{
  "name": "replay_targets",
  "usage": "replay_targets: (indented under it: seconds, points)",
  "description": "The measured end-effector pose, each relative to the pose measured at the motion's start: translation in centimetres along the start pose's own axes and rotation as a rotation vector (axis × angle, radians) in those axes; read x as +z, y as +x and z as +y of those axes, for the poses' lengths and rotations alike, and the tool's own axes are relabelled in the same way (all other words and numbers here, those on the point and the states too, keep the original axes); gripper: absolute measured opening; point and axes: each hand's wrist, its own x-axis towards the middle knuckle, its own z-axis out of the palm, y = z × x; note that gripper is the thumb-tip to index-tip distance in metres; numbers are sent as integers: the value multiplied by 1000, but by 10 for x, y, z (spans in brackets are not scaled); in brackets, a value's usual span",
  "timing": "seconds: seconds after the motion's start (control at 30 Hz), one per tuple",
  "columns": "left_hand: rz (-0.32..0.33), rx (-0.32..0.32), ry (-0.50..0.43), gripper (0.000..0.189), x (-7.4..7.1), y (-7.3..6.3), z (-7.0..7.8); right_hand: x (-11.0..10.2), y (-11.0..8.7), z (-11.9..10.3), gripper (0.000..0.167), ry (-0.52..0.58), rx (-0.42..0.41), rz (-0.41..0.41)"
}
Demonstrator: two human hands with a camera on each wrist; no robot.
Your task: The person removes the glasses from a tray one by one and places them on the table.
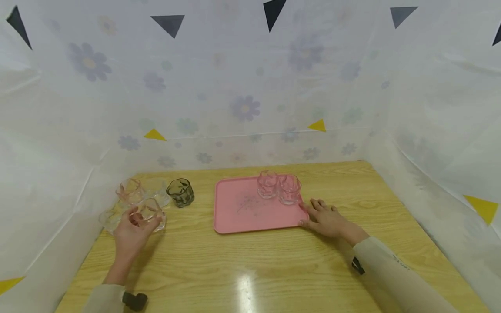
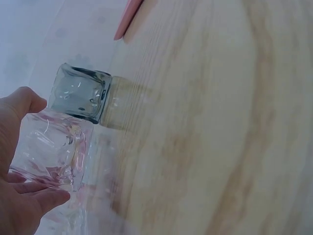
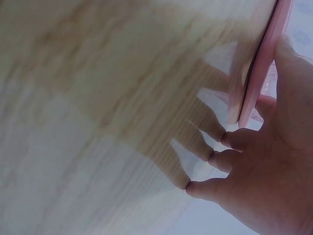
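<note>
My left hand [image 1: 131, 232] grips a clear drinking glass [image 1: 149, 209] between thumb and fingers, at the left side of the table. In the left wrist view that glass [image 2: 51, 149] looks faintly pink, with a dark grey glass [image 2: 80, 93] just beyond it. Around my hand stand a pink-tinted glass [image 1: 129, 190] and more clear glasses, partly hidden by it. My right hand [image 1: 326, 219] lies at the right edge of the pink tray [image 1: 235, 219]. Its thumb touches the tray's rim, and the other fingers are spread, several with tips on the tabletop in the right wrist view.
Two clear glasses, a rear one [image 1: 268, 184] and a front one [image 1: 289, 190], stand side by side at the tray's back right corner. The wooden table [image 1: 203, 265] is enclosed by white flowered sheeting [image 1: 219, 78] at the back and sides.
</note>
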Motion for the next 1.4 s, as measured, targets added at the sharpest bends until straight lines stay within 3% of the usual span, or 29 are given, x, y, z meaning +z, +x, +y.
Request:
replay_targets:
  seconds: [0.57, 1.2, 1.4]
  points:
    - [20, 8, 26, 82, 0, 4, -6, 0, 0, 0, 78, 0, -4, 0]
    - [-25, -6, 34, 88, 2, 8, -8, -2, -1, -3, 78, 10, 7, -9]
    - [4, -14, -19, 95, 2, 6, -3, -2, -1, -2, 79, 8, 9, -9]
